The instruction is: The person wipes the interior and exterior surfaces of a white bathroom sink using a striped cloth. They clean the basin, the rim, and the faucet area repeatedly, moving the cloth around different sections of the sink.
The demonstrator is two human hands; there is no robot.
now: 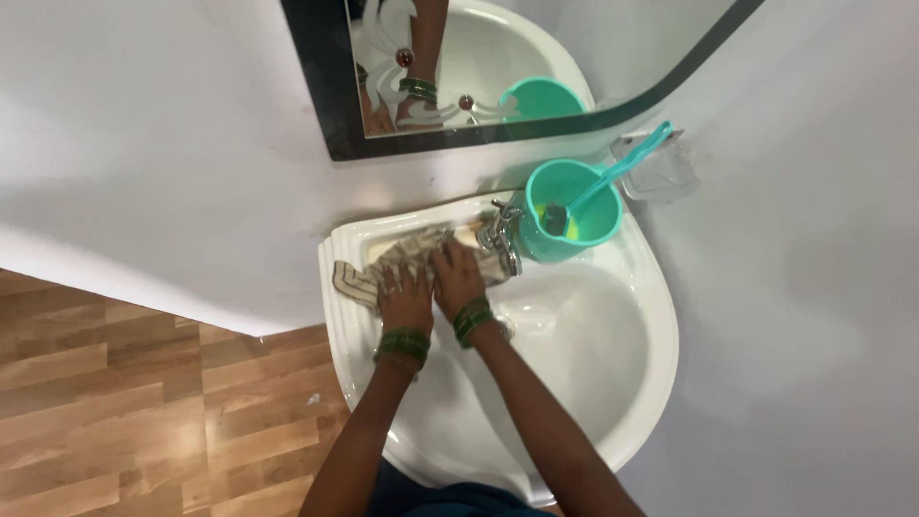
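Both hands press flat on a striped cloth point(412, 257) bunched along the back left rim of the white washbasin point(632, 383), beside the chrome tap point(503, 237). The left hand point(406, 299) and right hand point(458, 278) lie side by side, fingers spread, each grip open and clasping nothing, palms bearing down as wiping requires. The cloth looks crumpled, beige with darker stripes, one end trailing toward the basin's left edge. A teal mug point(574, 215) holding a brush stands behind the tap.

both hands point(431, 287) pressing a striped cloth point(402, 258) on the white sink's rim point(337, 316), beside the tap point(503, 235)
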